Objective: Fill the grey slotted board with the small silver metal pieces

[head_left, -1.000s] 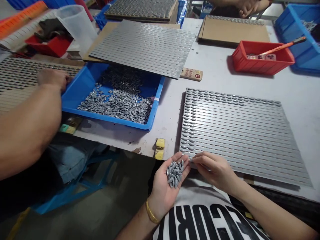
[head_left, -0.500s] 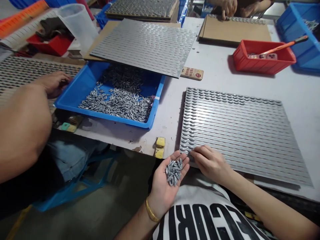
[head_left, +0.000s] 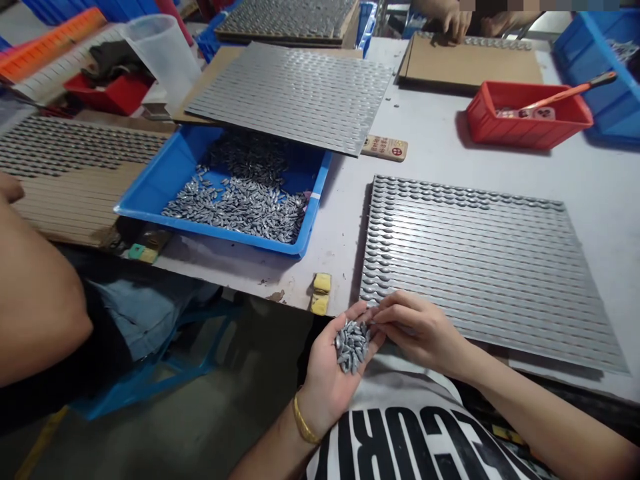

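Observation:
My left hand [head_left: 334, 373] is cupped palm up below the table edge and holds a heap of small grey oval metal pieces [head_left: 351, 345]. My right hand [head_left: 417, 328] reaches into that heap, its fingertips pinched at the pieces by my left fingers. Just beyond both hands lies a grey grooved tray [head_left: 490, 267], with oval pieces seated down its left edge and along its far rows.
A blue bin [head_left: 150, 193] of loose oval pieces sits left of the tray, partly under another grooved tray [head_left: 295, 93]. A person's arm [head_left: 35, 293] fills the left side. A red bin [head_left: 525, 127] with an orange-handled tool stands far right. Another person's hands [head_left: 455, 20] work at the far edge.
My right hand has drawn back from the tray's near left corner to the heap in my left palm. The neighbour's hand has left the blue bin's rim and pulled away leftward.

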The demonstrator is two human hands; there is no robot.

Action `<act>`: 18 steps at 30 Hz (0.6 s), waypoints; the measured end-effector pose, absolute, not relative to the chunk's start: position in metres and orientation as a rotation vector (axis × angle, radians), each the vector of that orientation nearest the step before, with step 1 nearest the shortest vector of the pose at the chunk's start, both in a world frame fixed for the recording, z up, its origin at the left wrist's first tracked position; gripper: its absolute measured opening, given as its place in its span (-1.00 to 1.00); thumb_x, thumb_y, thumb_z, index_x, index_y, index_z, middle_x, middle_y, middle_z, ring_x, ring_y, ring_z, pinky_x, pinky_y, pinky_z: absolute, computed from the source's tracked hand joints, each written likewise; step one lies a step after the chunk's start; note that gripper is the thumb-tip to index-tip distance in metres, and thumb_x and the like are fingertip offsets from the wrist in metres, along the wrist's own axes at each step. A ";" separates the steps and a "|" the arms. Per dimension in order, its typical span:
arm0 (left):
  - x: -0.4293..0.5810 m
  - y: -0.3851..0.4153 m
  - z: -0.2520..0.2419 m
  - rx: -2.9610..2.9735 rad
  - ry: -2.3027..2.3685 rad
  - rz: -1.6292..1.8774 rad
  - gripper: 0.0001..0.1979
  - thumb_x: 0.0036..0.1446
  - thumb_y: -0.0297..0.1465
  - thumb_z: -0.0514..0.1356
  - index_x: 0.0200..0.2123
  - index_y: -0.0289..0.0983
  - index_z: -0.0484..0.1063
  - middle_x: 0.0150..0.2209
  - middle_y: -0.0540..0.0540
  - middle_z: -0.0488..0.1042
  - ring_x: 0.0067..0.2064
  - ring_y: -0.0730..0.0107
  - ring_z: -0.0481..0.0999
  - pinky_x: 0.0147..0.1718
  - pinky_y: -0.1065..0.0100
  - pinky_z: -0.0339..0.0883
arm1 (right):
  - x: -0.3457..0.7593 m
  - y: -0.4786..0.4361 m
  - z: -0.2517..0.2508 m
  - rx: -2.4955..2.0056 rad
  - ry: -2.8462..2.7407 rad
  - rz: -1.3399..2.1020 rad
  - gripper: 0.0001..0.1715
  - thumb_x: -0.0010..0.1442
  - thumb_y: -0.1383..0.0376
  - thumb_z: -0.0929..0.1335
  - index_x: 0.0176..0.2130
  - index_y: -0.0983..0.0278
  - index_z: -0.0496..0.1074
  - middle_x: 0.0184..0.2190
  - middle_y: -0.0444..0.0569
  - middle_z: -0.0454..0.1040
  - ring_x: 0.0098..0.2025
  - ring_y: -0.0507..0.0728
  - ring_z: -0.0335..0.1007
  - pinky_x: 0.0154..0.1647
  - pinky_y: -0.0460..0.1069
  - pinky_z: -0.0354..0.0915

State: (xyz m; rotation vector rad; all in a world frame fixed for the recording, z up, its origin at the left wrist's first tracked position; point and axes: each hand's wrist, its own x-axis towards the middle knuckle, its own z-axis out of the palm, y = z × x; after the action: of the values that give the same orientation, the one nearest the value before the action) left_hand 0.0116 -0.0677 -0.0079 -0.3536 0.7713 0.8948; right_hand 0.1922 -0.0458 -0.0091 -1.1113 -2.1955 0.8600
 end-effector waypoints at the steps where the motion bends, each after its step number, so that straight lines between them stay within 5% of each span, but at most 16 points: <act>1: 0.010 -0.068 -0.009 -0.361 0.780 0.897 -0.65 0.18 -0.43 0.13 0.02 -0.44 0.40 -0.02 -0.31 0.50 0.09 0.08 0.44 0.08 0.12 0.31 | 0.195 -0.048 -0.009 -1.144 -2.129 0.897 -0.85 0.26 0.39 0.26 -0.20 0.25 0.41 -0.24 0.02 0.42 -0.28 0.06 0.36 -0.36 -0.05 0.33; 5: 0.006 -0.070 -0.013 -0.381 0.836 0.909 -0.65 0.17 -0.46 0.12 0.02 -0.44 0.39 -0.02 -0.32 0.50 0.09 0.02 0.43 0.07 0.12 0.33 | 0.204 -0.056 -0.016 -1.329 -1.966 0.903 -0.90 0.26 0.35 0.27 -0.28 0.24 0.39 -0.38 -0.04 0.43 -0.43 0.04 0.32 -0.48 -0.05 0.25; 18: 0.005 -0.071 -0.015 -0.389 0.830 0.892 -0.64 0.15 -0.47 0.13 0.03 -0.43 0.38 -0.03 -0.33 0.51 0.08 0.03 0.45 0.06 0.13 0.34 | 0.187 -0.065 -0.045 -1.492 -2.110 0.342 -0.87 0.25 0.37 0.28 -0.27 0.25 0.44 -0.44 -0.05 0.43 -0.39 0.05 0.37 -0.40 -0.08 0.26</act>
State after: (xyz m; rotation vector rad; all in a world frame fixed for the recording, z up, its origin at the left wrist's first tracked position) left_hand 0.0046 -0.0707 -0.0154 -0.3889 0.8300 0.8920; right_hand 0.1866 -0.0653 -0.0451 -1.4919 -2.1102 0.3422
